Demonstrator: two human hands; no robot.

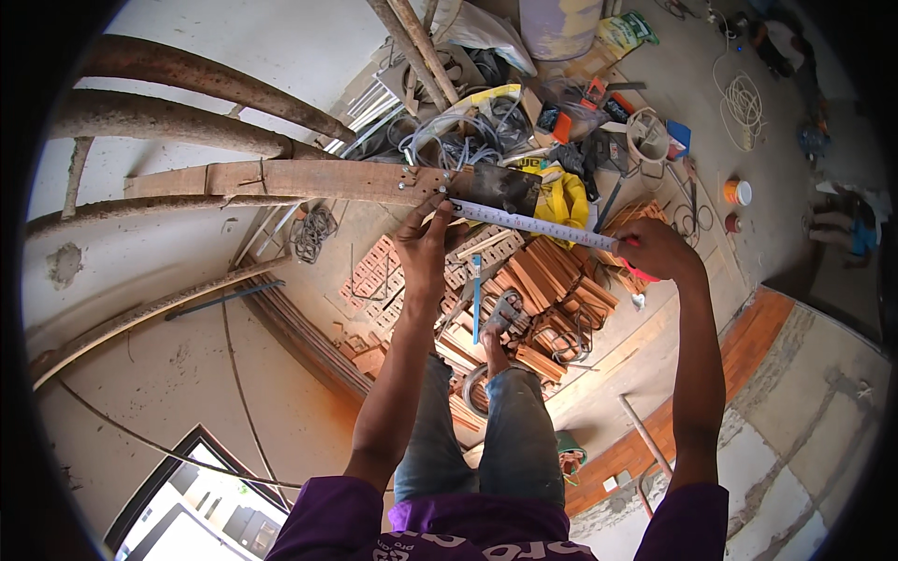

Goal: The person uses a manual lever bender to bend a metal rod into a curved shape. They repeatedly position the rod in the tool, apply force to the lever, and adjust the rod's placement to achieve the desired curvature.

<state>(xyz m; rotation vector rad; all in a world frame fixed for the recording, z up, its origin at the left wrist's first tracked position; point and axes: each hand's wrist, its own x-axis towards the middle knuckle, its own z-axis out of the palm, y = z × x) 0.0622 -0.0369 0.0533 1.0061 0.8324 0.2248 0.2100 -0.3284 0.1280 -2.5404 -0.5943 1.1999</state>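
A white tape measure blade (533, 224) stretches between my two hands, sloping slightly down to the right. Its hook end is pinched by my left hand (426, 245), right beneath bolts on a long wooden board (327, 179). My right hand (662, 251) is closed around the red tape case (640, 274), which is mostly hidden by the palm. A dark flat plate (505, 190) is at the board's right end, just above the blade. The blade runs below the plate; whether it touches it I cannot tell.
Round wooden poles (168, 123) reach in from the left. Below are stacked reddish bricks (535, 280), a blue bar (476, 299) and my sandalled foot (505, 313). Bags, hoses and a bucket (647, 137) clutter the far floor. A cable coil (742, 103) and other people are at right.
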